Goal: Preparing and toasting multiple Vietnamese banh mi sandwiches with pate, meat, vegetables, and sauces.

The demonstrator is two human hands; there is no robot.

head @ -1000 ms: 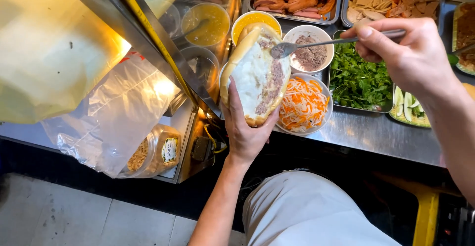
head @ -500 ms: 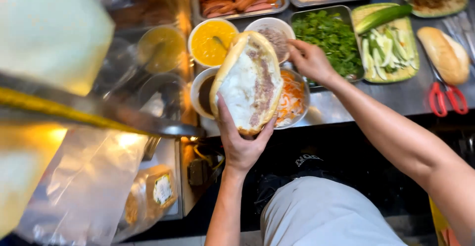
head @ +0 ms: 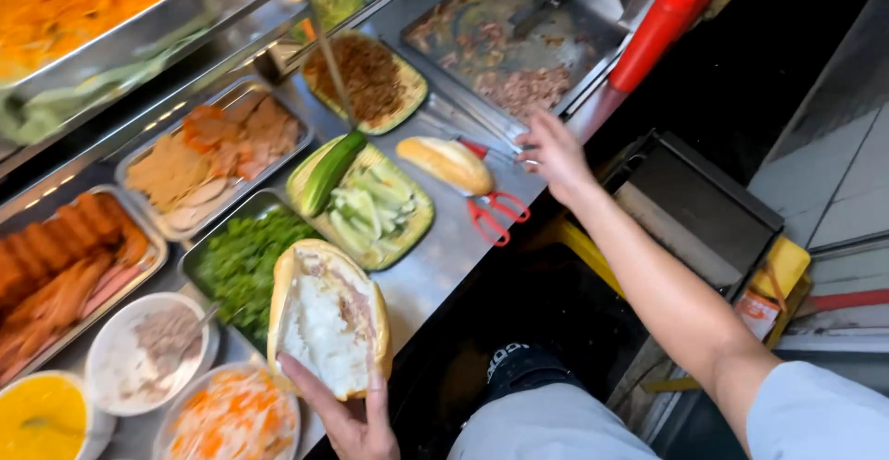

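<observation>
My left hand (head: 347, 414) grips a split-open bread roll (head: 326, 317), its cut side up and smeared with a brownish spread over white crumb. My right hand (head: 553, 153) is stretched out to the right with fingers apart and holds nothing; it hovers over metal tongs (head: 482, 127) at the edge of a flat griddle (head: 505, 39) with cooked meat. A whole bread roll (head: 446, 163) and red-handled scissors (head: 493, 210) lie on the steel counter just left of that hand.
Trays hold cucumber slices (head: 370, 203), green herbs (head: 243, 261), sliced cold cuts (head: 213, 150), sausages (head: 65, 256) and shredded meat (head: 366, 76). Bowls hold pâté with a spoon (head: 153, 344), pickled carrot (head: 231, 418) and yellow sauce (head: 42, 418). A red squeeze bottle (head: 657, 20) stands by the griddle.
My right hand left the pâté bowl and swung right toward the griddle and tongs. The view turned right with it. My left hand still holds the open roll.
</observation>
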